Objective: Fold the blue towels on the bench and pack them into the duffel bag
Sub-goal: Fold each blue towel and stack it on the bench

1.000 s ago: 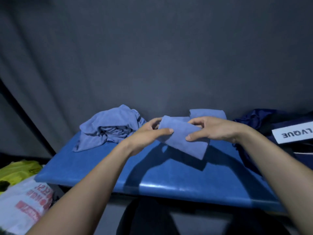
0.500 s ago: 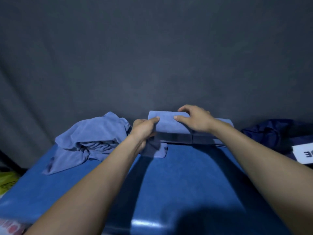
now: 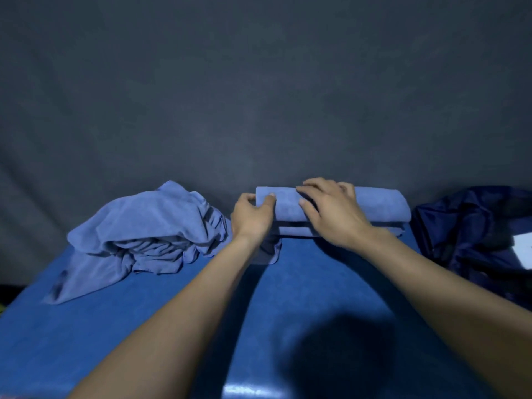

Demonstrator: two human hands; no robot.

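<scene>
We see both hands at the far edge of the blue tabletop (image 3: 161, 326), working on a stack of folded towels (image 3: 374, 210) that sits against the dark grey backdrop (image 3: 259, 96). The left hand (image 3: 252, 217) grips the stack's left end, thumb on top and fingers curled around the side. The right hand (image 3: 331, 213) lies over the top towel with fingers spread and nearly straight, pressing down rather than clasping. Below the left hand a loose flap (image 3: 270, 251) of the same pale blue cloth hangs onto the tabletop; we cannot tell which layer it belongs to. The stack seems to hold two or three folded layers, though the dim light blurs the edges.

Left of the stack, just beside the left hand, a heap of unfolded towels (image 3: 138, 240) lies crumpled, one corner trailing towards the near left. On the right, near the stack's right end but apart from it, sits the navy duffel bag (image 3: 466, 234), slumped, with a white label (image 3: 522, 247) at the frame's edge. Both forearms reach in from the bottom, casting shadows on the tabletop.
</scene>
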